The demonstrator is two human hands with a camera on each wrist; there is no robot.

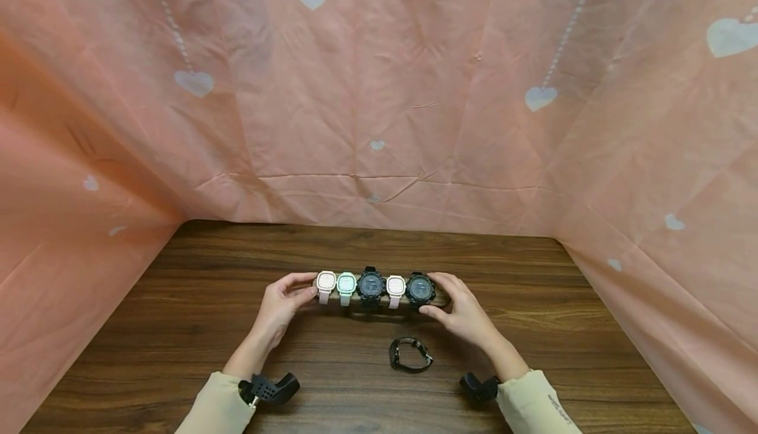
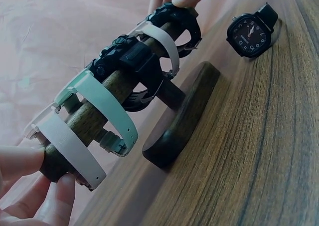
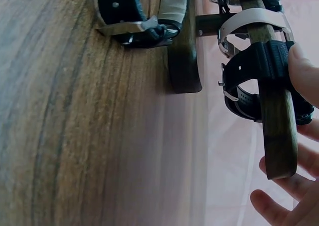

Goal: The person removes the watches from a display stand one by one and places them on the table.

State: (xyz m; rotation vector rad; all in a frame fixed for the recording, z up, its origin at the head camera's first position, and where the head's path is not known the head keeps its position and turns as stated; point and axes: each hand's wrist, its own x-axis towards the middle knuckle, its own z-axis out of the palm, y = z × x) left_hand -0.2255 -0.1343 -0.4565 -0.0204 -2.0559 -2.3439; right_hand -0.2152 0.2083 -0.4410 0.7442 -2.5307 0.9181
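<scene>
Across a dark wooden watch stand (image 2: 81,121) hang several watches in a row: a pale pink one (image 1: 326,281), a mint one (image 1: 346,283), a black one (image 1: 371,284), another pale pink one (image 1: 395,286) and a black one (image 1: 420,288) at the right. My left hand (image 1: 281,305) grips the bar's left end, thumb and fingers on either side. My right hand (image 1: 465,312) holds the rightmost black watch, its thumb against the case; other fingers are spread behind the bar. Nearer me, a loose black watch (image 2: 249,35) with a square, numbered dial lies on the table.
The stand's base (image 2: 184,116) sits on the brown wood-grain table (image 1: 237,250). Pink cloth (image 1: 379,92) with white hearts encloses the back and sides. Black wrist cameras (image 1: 272,389) are strapped over the sleeves.
</scene>
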